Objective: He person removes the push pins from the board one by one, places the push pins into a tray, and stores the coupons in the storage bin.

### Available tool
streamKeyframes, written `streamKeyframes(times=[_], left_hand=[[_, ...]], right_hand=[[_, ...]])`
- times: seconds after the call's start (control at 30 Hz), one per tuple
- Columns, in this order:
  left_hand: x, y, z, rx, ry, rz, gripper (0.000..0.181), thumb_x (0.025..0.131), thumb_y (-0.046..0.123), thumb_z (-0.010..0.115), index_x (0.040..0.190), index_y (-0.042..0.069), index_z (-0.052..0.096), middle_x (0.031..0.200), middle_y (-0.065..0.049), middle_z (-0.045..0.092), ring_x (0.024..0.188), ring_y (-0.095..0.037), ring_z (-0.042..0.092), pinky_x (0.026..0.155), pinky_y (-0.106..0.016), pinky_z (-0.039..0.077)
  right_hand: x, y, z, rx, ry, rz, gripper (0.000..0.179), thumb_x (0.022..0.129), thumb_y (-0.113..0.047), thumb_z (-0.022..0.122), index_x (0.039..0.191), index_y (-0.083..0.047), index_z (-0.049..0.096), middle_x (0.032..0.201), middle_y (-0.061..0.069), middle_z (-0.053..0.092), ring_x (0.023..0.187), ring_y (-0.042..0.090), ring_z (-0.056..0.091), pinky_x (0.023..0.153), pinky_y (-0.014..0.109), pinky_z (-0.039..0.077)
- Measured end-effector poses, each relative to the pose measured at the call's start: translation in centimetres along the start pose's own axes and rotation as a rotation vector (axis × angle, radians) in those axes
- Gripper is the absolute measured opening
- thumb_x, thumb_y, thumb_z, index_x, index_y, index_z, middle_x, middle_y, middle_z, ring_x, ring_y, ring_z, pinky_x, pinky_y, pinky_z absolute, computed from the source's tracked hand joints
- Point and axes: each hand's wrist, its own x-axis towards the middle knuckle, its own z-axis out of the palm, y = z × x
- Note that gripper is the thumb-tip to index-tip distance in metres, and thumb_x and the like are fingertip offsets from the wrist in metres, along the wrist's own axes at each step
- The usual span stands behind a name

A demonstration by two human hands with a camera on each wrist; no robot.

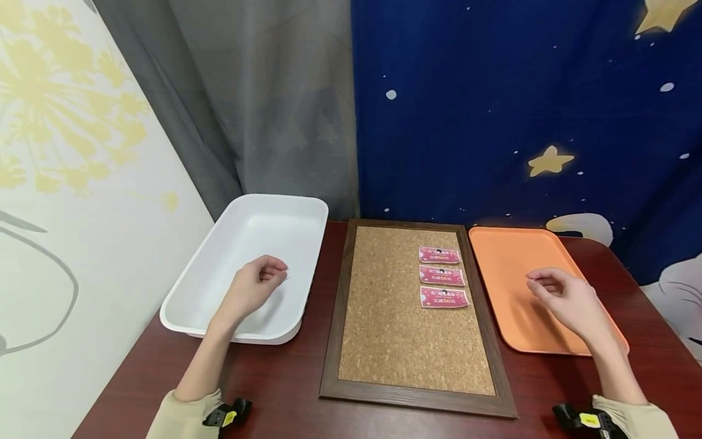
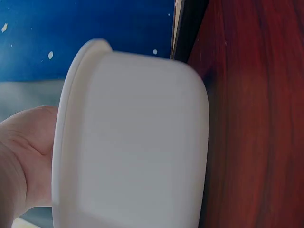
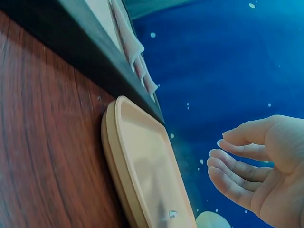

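Observation:
My left hand (image 1: 258,286) hovers over the white plastic basin (image 1: 178,305), its fingers loosely curled and the thumb close to the index fingertip. A tiny pale glint shows by those fingertips. In the left wrist view the basin's outer wall (image 2: 137,142) hides most of the hand. Above the orange tray (image 1: 493,268) hangs my right hand (image 1: 570,302), fingers loosely bent, with a gap between thumb and fingertips and nothing held. A small shiny clear thing (image 3: 173,214) appears on the tray in the right wrist view.
Between basin and tray lies a wood-framed cork board (image 1: 395,341) on the dark red table (image 1: 263,390). Three pink coupons, including the lowest coupon (image 1: 444,299), are fixed in a column at its right with black pins. Curtains (image 1: 439,152) hang behind; a wall (image 1: 82,244) stands left.

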Motion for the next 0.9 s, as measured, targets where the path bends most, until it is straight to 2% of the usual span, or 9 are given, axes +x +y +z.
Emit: streamKeyframes(times=[0.23,0.47,0.67,0.9], left_hand=[[0.7,1.3,2.0,-0.033,0.005,0.042,0.014,0.097,0.008,0.062,0.107,0.000,0.067,0.095,-0.008,0.068,0.085,-0.019,0.063,0.078,-0.030,0.050],[1.0,3.1,3.7,-0.071,0.003,0.094,0.011,0.095,0.006,0.064,0.104,0.001,0.067,0.091,-0.006,0.068,0.081,-0.017,0.062,0.075,-0.025,0.050],[1.0,4.2,4.5,-0.100,-0.042,0.117,0.012,0.096,0.008,0.064,0.106,0.002,0.067,0.095,-0.006,0.068,0.084,-0.017,0.062,0.076,-0.027,0.051],[1.4,5.4,6.1,-0.139,-0.094,0.189,0.009,0.095,0.005,0.065,0.103,0.002,0.067,0.092,-0.006,0.068,0.080,-0.016,0.062,0.073,-0.029,0.050]], right_hand=[[0.3,-0.8,0.6,-0.001,-0.008,-0.026,0.025,0.099,-0.020,0.066,0.111,0.001,0.069,0.098,0.017,0.071,0.077,-0.008,0.057,0.066,0.010,0.045],[0.6,-1.3,1.4,0.013,-0.009,-0.046,0.022,0.098,-0.016,0.067,0.110,0.002,0.069,0.097,0.016,0.071,0.078,-0.006,0.058,0.067,0.009,0.045],[1.0,-1.9,2.0,0.036,-0.021,-0.058,0.021,0.098,-0.016,0.067,0.110,0.002,0.069,0.097,0.014,0.071,0.078,-0.004,0.059,0.068,0.010,0.046],[1.4,-2.4,2.6,0.020,-0.027,-0.072,0.018,0.097,-0.014,0.069,0.108,-0.001,0.070,0.097,0.012,0.072,0.079,-0.001,0.060,0.068,0.011,0.045]])
